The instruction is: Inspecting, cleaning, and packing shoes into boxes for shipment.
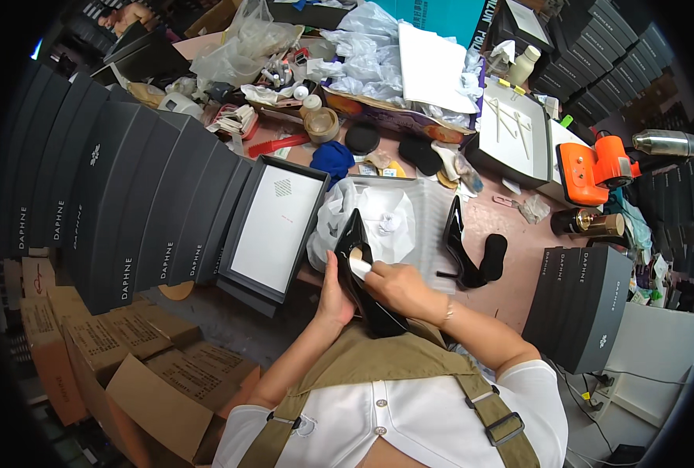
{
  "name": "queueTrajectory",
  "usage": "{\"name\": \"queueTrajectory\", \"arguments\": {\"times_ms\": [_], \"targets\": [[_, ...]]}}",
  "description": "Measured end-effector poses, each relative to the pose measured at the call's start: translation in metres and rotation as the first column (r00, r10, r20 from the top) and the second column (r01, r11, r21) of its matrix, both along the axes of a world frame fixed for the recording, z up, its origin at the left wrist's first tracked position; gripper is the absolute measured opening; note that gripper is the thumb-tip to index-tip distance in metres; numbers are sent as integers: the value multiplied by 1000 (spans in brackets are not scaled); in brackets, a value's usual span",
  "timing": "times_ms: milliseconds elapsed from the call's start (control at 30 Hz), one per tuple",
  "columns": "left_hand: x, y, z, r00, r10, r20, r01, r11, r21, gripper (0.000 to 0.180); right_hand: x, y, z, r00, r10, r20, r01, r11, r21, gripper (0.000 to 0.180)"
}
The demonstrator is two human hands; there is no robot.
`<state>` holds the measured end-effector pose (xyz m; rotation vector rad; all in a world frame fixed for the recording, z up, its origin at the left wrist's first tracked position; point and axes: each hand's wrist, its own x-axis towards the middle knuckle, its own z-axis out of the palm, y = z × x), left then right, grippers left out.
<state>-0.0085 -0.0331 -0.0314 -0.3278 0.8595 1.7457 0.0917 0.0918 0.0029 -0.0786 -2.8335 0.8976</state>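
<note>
A glossy black high-heeled pump is held upright in front of my apron, its pointed toe away from me. My left hand is wrapped along its left side. At the shoe's opening, my right hand is closed with the fingertips on a small white piece; whether that is cloth, paper or a pad, I cannot tell. The matching black pump stands on the table to the right, beside a black oval pad. Behind the held shoe lies an open shoebox lined with white tissue paper.
Stacked dark shoeboxes rise at the left, with a box lid leaning by them. Open cartons sit lower left. More shoeboxes and an orange heat gun are at right. A red-handled brush lies farther back.
</note>
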Motion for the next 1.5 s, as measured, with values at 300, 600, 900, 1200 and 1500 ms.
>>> {"name": "queueTrajectory", "arguments": {"times_ms": [300,600,900,1200,1500], "targets": [[-11,-20,-25,999,-30,-16,27,986,-163,43,-73,89,-71,884,-385,266,422,902,-96,36],[-17,-29,-33,945,-70,-318,-42,943,-331,48,-96,109,-148,875,-329,354,382,920,-88,30],[-10,-20,-46,945,-131,-300,30,947,-319,57,-30,92,-49,826,-549,132,560,769,-307,36],[16,-19,-52,885,-99,-455,54,992,-110,61,-41,0,-29,973,-228,-45,232,945,228,14],[14,-34,-40,927,-112,-358,58,986,-159,64,-28,26,-39,992,110,69,-64,875,-480,97]]}}
